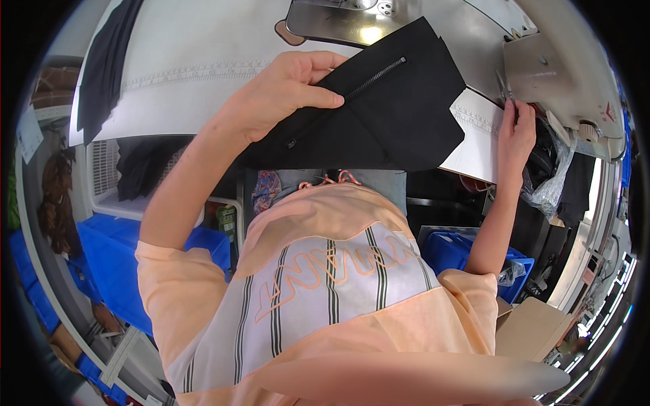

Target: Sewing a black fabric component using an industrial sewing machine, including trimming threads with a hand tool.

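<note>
My left hand [291, 84] pinches the upper left edge of a black fabric piece [413, 115] between thumb and fingers. A metal-toothed zipper [376, 79] runs slantwise across that piece, and its lower stretch lies partly behind my thumb and a fold. The cloth hangs over the table's front edge, above my lap. On the right, my right hand [516, 132] is closed on small metal thread snips [503, 86], their blades pointing away from me. The snips are beside the sewing machine [565, 78], apart from the cloth.
A white table [183, 101] with a printed ruler strip carries black fabric strips [112, 68] at its left end. The machine's metal bed plate [332, 24] lies at the back. Blue crates [115, 264] stand below on both sides. A clear plastic bag [552, 183] hangs at right, above a cardboard box [535, 328].
</note>
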`<state>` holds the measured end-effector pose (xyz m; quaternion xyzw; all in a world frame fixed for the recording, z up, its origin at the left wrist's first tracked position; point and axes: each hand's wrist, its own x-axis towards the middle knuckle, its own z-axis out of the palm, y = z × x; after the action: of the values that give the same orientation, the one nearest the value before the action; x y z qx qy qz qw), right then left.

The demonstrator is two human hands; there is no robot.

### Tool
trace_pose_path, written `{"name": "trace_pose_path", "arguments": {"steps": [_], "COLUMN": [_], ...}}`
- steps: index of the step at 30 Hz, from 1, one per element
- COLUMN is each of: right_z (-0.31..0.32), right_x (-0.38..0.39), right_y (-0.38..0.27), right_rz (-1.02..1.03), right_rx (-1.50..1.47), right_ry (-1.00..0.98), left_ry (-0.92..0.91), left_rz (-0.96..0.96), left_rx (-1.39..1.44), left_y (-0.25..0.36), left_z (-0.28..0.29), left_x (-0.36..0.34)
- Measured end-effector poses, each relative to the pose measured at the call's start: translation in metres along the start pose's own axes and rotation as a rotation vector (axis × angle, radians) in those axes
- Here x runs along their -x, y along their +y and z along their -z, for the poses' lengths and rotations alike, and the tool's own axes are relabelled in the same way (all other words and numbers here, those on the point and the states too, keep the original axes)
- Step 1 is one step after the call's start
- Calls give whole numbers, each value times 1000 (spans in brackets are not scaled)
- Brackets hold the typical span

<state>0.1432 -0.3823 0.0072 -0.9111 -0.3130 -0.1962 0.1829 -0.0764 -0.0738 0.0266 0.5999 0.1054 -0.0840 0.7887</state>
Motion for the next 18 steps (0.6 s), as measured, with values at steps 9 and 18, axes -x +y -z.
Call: {"name": "trace_pose_path", "arguments": {"steps": [9, 18], "right_z": [24, 19], "right_x": [45, 30], "right_y": [-118, -112], "right_rz": [-146, -124], "right_rx": [-921, -675], "right_ry": [-416, -189], "left_ry": [-11, -117], "left_rz": [6, 96], "left_rx": [7, -232], "left_y": [1, 18], "left_z": [-1, 7], "left_x": [1, 0]}}
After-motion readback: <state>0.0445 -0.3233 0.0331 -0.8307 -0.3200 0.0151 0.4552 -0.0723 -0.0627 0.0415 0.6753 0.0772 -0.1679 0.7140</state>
